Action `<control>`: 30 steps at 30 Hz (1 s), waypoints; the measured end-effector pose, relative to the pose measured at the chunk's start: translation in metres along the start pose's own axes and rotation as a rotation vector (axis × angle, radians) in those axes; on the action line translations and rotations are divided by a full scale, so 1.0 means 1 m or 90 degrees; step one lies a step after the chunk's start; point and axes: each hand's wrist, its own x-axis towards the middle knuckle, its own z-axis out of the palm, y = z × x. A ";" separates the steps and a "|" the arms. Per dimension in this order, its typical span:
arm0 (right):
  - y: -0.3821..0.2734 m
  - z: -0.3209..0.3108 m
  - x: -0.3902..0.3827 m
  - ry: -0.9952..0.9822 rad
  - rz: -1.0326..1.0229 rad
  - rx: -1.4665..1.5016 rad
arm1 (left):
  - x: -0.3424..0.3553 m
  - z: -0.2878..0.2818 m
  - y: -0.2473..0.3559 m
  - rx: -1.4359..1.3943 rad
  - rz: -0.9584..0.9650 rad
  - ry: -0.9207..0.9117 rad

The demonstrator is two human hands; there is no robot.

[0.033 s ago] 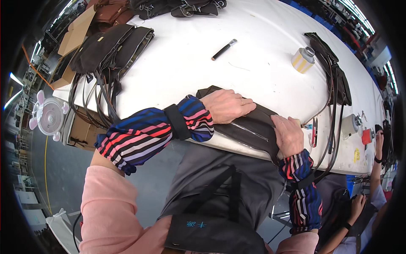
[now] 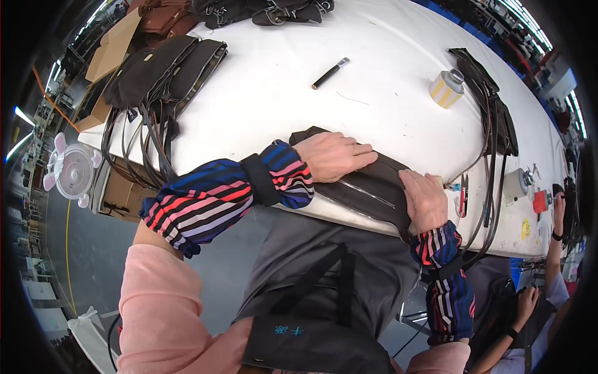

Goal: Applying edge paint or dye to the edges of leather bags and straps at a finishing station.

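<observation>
Bag (image 2: pixel 380 178) under both hands' fingers, touching both; long axis runs slantwise from left hand (image 2: pixel 331 157) to right hand (image 2: pixel 425 198). Fingers close together, laid over it; whether pinching, cannot tell. Brush (image 2: pixel 330 73), bottle (image 2: pixel 446 88) beyond fingertips; red tool (image 2: pixel 463 198) right of right hand, none between

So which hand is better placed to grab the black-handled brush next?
Probably the left hand: it's on the dark zippered piece, nearer the brush. The right hand is farther off, at that piece's right end.
</observation>
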 end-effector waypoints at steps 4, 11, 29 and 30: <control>-0.006 -0.011 -0.016 -0.078 0.011 -0.021 | -0.032 -0.008 -0.019 0.026 0.013 0.014; -0.013 -0.020 -0.026 -0.206 0.001 -0.036 | -0.068 -0.022 -0.033 0.071 -0.107 -0.155; -0.033 -0.046 -0.055 -0.104 0.143 0.156 | -0.051 0.010 0.064 -0.084 -0.199 -0.026; -0.040 -0.048 -0.064 -0.047 0.325 0.280 | -0.051 0.011 0.065 -0.086 -0.200 -0.031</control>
